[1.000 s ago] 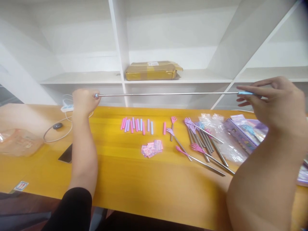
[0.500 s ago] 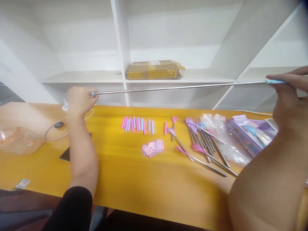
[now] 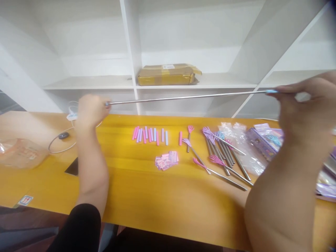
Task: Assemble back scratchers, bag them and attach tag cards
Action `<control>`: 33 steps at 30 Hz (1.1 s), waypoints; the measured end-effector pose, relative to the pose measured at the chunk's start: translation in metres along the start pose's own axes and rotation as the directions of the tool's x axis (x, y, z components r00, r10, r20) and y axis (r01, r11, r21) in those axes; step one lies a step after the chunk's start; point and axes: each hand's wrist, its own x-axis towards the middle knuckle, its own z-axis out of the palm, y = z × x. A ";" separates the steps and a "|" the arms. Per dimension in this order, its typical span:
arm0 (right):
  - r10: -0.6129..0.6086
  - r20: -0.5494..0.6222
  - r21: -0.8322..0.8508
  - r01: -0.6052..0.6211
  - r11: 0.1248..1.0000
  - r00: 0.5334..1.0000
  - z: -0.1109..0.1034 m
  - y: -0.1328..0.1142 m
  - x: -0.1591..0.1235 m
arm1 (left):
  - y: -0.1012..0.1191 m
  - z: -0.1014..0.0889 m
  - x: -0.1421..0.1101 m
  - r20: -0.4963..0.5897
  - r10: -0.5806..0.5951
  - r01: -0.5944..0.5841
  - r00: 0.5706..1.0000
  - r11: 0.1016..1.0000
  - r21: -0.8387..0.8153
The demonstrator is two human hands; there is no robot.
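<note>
A long, thin telescopic back scratcher (image 3: 183,97) is stretched almost level above the table between my two hands. My left hand (image 3: 92,109) is closed in a fist around its left end, where a bit of light blue shows. On the right, my right hand (image 3: 306,92) pinches the light blue piece at the other end. Which end carries the claw cannot be made out. Below lie several back scratchers (image 3: 223,150) with purple, pink and blue claws on metal rods. Pink, purple and blue handle sleeves (image 3: 149,134) stand in a row left of them.
Printed cards (image 3: 167,161) lie mid-table. Clear plastic bags (image 3: 249,159) and a purple box (image 3: 258,141) are at the right. On the left are an orange-tinted bag (image 3: 23,152), a cable and a dark flat object (image 3: 72,167). A taped carton (image 3: 166,75) sits on the shelf.
My right hand has moved left, toward my left hand, and the rod between them is shorter. My left hand has shifted slightly right. The things on the table lie as before.
</note>
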 end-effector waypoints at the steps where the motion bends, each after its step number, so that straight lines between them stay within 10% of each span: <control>1: -0.138 0.050 0.097 0.133 0.986 0.989 0.004 -0.030 -0.005 | 0.023 -0.003 -0.002 0.032 0.078 -0.078 0.996 0.997 -0.002; 4: -0.490 0.240 0.296 0.417 0.859 0.838 0.019 -0.124 -0.034 | 0.096 -0.017 -0.016 0.113 0.298 -0.290 0.948 0.954 -0.082; 8: -0.554 0.239 0.350 0.461 0.815 0.797 0.029 -0.186 -0.066 | 0.141 -0.029 -0.034 0.133 0.369 -0.352 0.920 0.926 -0.137; 19: -0.609 0.232 0.345 0.521 0.781 0.759 0.010 -0.175 -0.060 | 0.136 -0.039 -0.039 0.177 0.382 -0.353 0.907 0.920 -0.172; 33: -0.517 0.592 0.326 0.403 0.855 0.618 -0.001 -0.181 -0.054 | 0.133 -0.031 -0.038 0.179 0.404 -0.359 0.897 0.902 -0.238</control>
